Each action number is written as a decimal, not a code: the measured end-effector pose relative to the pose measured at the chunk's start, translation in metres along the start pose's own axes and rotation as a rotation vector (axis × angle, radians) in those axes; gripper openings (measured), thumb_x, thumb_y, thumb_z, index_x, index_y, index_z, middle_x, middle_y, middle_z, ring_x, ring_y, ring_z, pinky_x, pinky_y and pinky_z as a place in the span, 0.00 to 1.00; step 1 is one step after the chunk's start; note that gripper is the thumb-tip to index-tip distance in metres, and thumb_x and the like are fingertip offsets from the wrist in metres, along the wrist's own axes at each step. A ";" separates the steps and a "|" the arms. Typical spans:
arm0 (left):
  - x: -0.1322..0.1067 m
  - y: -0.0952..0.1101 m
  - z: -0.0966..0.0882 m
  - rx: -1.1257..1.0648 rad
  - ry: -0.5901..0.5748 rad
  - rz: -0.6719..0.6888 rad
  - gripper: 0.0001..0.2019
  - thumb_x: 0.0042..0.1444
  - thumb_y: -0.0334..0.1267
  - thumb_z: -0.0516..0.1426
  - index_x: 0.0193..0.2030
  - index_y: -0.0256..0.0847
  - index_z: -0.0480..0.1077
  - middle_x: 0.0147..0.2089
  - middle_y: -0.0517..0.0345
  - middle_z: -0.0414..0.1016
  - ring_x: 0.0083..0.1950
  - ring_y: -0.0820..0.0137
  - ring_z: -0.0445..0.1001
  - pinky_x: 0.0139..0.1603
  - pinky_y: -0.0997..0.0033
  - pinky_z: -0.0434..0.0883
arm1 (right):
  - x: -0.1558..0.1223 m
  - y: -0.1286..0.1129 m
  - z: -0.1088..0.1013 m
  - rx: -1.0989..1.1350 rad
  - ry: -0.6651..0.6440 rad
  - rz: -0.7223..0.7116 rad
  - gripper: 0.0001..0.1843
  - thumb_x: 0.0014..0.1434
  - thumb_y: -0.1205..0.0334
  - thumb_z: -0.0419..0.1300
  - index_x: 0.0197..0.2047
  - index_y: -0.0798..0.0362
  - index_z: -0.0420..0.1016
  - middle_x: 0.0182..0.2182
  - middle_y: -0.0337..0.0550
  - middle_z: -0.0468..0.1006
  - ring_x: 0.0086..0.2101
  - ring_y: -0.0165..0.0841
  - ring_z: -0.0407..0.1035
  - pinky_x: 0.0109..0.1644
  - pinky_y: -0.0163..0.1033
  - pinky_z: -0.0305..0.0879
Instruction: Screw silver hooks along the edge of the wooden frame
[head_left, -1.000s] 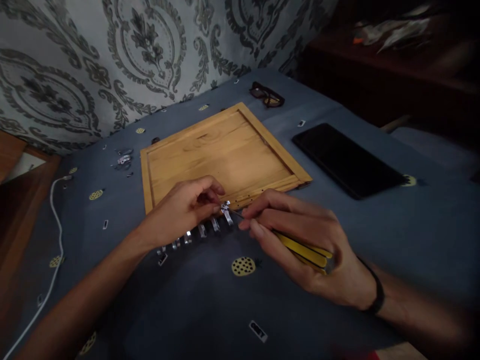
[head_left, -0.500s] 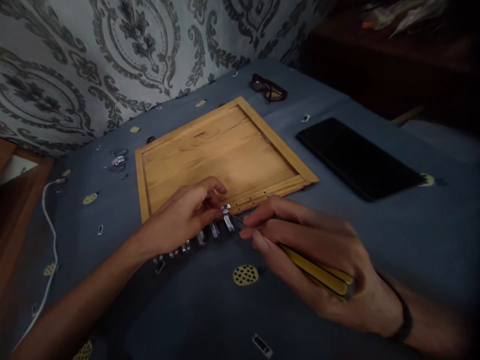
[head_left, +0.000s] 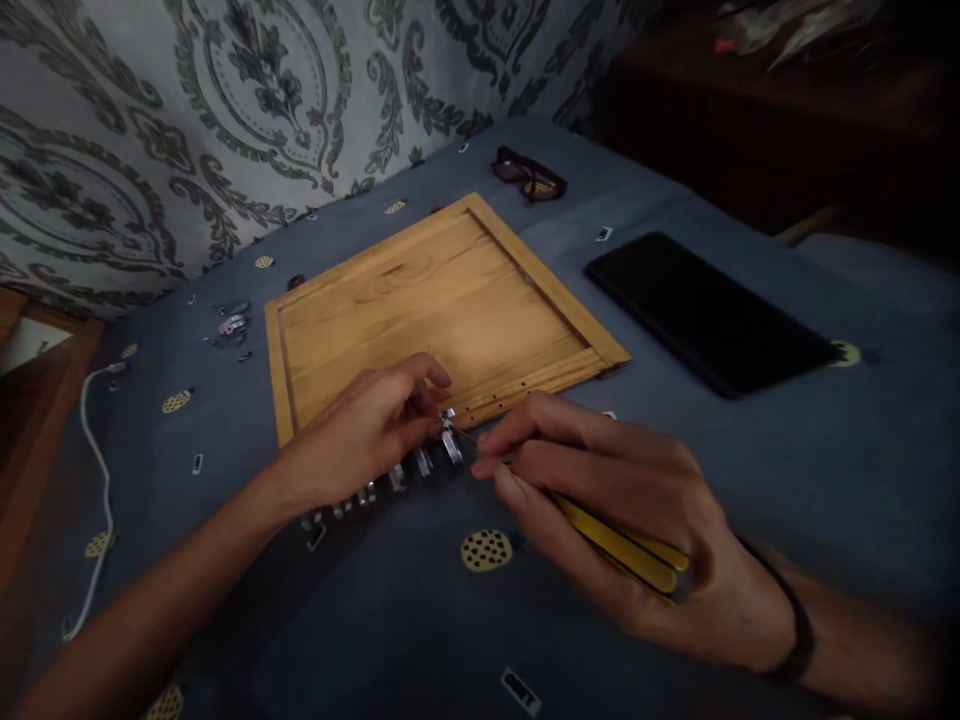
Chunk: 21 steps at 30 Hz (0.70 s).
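A framed wooden board [head_left: 420, 290] lies on the blue cloth, small dark holes along its near edge. At that edge sits a small shiny metal latch [head_left: 451, 445], its outer part jutting over the cloth. My left hand [head_left: 367, 425] rests over the near rim, thumb and fingers pinched at the latch's left side. My right hand [head_left: 615, 510] grips a screwdriver [head_left: 615, 545] with a yellow and black handle. Its thin shaft points left to the latch; the tip is too small to make out. Several more metal latches [head_left: 397, 478] line the edge to the left, partly behind my left hand.
A black tablet-like slab [head_left: 712, 315] lies right of the board, and dark-framed glasses [head_left: 529, 175] lie behind it. Loose metal parts [head_left: 232, 322] are on the cloth at left, near a white cable [head_left: 94, 450]. A patterned surface [head_left: 285, 100] rises at the back.
The whole view has shifted slightly, so everything sits a little further left. Both hands keep the same grip, with the screwdriver still at the same latch.
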<state>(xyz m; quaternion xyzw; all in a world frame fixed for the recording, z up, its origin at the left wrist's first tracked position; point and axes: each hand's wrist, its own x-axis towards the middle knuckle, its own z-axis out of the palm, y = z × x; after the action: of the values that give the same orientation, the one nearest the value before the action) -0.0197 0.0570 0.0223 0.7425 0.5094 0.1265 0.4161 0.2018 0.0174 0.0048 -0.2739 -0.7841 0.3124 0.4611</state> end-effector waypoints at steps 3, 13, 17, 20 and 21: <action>0.000 0.001 0.000 0.003 -0.001 -0.011 0.13 0.61 0.31 0.58 0.53 0.41 0.68 0.36 0.62 0.75 0.35 0.72 0.74 0.35 0.72 0.68 | 0.000 0.001 0.001 0.008 -0.006 0.004 0.12 0.67 0.75 0.56 0.32 0.54 0.71 0.35 0.43 0.78 0.36 0.28 0.77 0.37 0.32 0.74; -0.001 0.000 0.001 0.015 0.012 -0.030 0.12 0.63 0.34 0.58 0.53 0.42 0.68 0.37 0.61 0.76 0.37 0.70 0.75 0.36 0.70 0.68 | -0.003 0.001 0.000 -0.005 -0.020 0.020 0.12 0.68 0.73 0.56 0.31 0.53 0.69 0.36 0.42 0.78 0.34 0.26 0.77 0.34 0.30 0.73; -0.002 0.000 0.001 -0.001 0.005 -0.031 0.12 0.63 0.35 0.59 0.53 0.41 0.68 0.37 0.61 0.77 0.37 0.70 0.75 0.36 0.70 0.68 | -0.004 0.001 0.001 -0.019 -0.044 0.025 0.12 0.69 0.72 0.55 0.33 0.53 0.70 0.36 0.41 0.77 0.31 0.24 0.76 0.32 0.30 0.72; -0.002 -0.001 0.002 -0.006 0.003 -0.027 0.12 0.64 0.35 0.58 0.54 0.42 0.68 0.37 0.60 0.77 0.37 0.71 0.75 0.36 0.71 0.68 | -0.006 0.000 0.001 -0.057 -0.053 0.038 0.10 0.69 0.71 0.55 0.34 0.53 0.70 0.37 0.41 0.78 0.32 0.24 0.76 0.34 0.31 0.73; -0.002 0.000 0.002 -0.004 0.006 -0.025 0.12 0.64 0.36 0.58 0.54 0.42 0.68 0.37 0.61 0.77 0.37 0.71 0.75 0.36 0.71 0.68 | -0.007 0.000 0.001 -0.076 -0.052 0.037 0.10 0.69 0.71 0.55 0.34 0.52 0.69 0.37 0.40 0.78 0.32 0.25 0.76 0.34 0.31 0.73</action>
<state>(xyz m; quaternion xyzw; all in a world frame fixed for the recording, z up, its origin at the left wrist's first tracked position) -0.0200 0.0542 0.0216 0.7348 0.5198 0.1247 0.4175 0.2034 0.0124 0.0006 -0.2976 -0.8018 0.2978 0.4241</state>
